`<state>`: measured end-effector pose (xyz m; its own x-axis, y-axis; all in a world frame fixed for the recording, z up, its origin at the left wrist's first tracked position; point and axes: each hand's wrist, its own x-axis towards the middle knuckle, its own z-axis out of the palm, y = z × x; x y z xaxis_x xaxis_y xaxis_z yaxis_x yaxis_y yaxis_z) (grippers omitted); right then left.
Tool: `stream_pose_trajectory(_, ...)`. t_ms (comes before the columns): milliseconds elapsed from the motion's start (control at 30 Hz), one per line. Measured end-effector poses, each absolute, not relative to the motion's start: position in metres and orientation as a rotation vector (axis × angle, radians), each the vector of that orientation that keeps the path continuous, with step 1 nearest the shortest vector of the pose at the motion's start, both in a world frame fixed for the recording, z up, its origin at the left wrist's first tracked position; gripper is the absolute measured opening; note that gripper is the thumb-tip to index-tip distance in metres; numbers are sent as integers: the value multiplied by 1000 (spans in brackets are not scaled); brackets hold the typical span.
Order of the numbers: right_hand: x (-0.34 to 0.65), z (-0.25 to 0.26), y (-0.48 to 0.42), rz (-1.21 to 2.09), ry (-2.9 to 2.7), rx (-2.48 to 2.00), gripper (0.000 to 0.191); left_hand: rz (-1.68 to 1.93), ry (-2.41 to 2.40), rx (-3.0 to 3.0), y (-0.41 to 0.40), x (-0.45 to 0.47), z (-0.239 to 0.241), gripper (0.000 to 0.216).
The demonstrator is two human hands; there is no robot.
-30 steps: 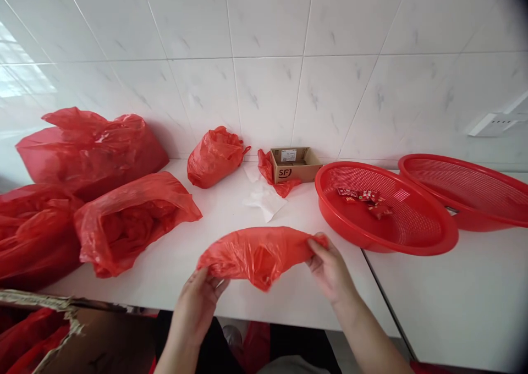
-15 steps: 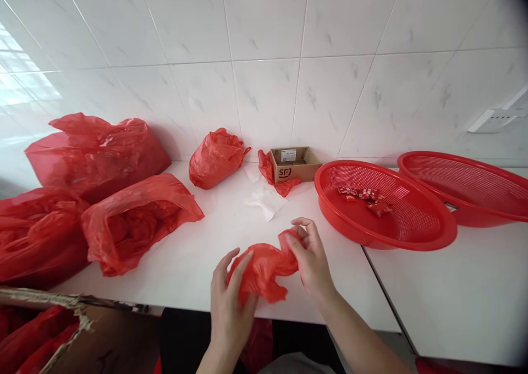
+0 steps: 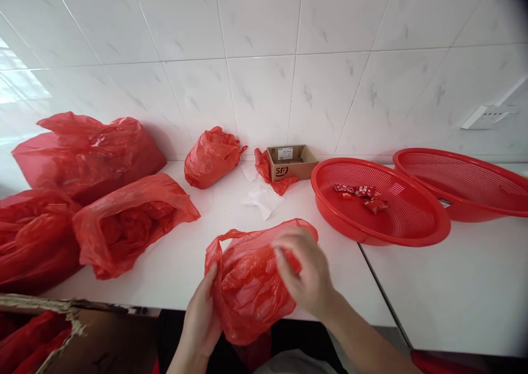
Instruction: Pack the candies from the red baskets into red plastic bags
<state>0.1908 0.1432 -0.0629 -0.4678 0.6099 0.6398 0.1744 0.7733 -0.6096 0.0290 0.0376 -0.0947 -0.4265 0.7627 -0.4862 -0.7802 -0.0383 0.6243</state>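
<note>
Both hands grip a red plastic bag over the worktop edge: left hand pinching its side, right hand closed on its front.

The white counter carries 4 stuffed red bags at left, a cardboard box and white paper mid-back, and 2 red mesh baskets at right.
</note>
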Motion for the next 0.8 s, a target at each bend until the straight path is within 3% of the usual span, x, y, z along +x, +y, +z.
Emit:
stream_pose_trajectory(133, 182, -83, 140, 665, -2629, -723, 28, 1691, 1026, -76, 37, 12, -106, 26)
stream_pose_trajectory(333, 231, -97, 187, 622, -2969, -1044, 66, 1927, 1279, -100, 21, -44, -109, 29)
stream_pose_trajectory(467, 245, -89, 189, 627, -2973, -1021, 64, 2116, 1876, 644, 12, -5, -88, 24)
stream_pose_trajectory(600, 234, -80, 177, 641, -2991, -934, 58, 1635, 2202, 1776, 32, 52, -84, 9)
stream_pose_trajectory(800, 247, -80, 173, 788, -3012, -836, 71, 864, 2296, 1724, 80, 18, -126, 36)
